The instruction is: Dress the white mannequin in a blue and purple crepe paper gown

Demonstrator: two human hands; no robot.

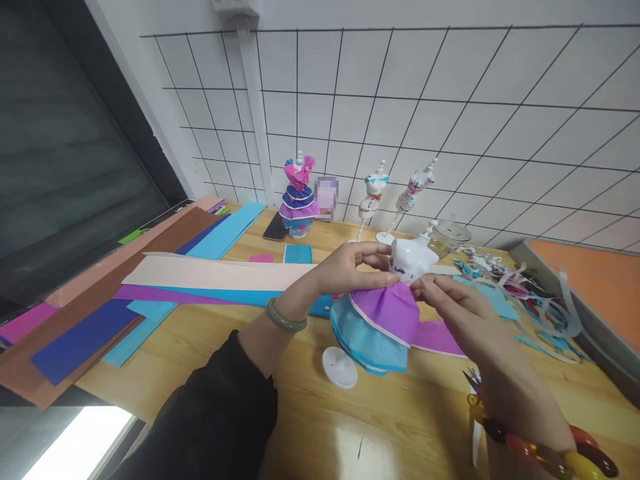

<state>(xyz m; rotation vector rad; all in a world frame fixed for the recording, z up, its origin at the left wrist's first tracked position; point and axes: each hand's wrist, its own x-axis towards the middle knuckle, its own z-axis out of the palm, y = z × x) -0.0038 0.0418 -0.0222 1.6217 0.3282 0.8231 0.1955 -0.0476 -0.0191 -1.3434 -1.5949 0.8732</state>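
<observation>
Currently, the step in hand appears to be gathering a purple tier (387,313) at the waist of the dress form (413,259), above a light-blue tier (365,337). The dress form is just right of the view's centre, over the tabletop (410,410), tilted with its neck toward one o'clock. The left hand (337,270) has its grip clamped on the waist, thumb in front. The right hand (460,300) has thumb and fingertips together at the waist's three-o'clock edge, apparently on purple paper. The next move seems to call for keeping the waist steady while the gathers are pressed flat.

Hidden: the right hand covers part of the purple strip (440,338), so its join to the tier cannot be confirmed. A white disc (340,367) lies toward seven o'clock; the skirt hides any connecting rod. The wrist partly covers the scissors (471,387) toward five o'clock.
</observation>
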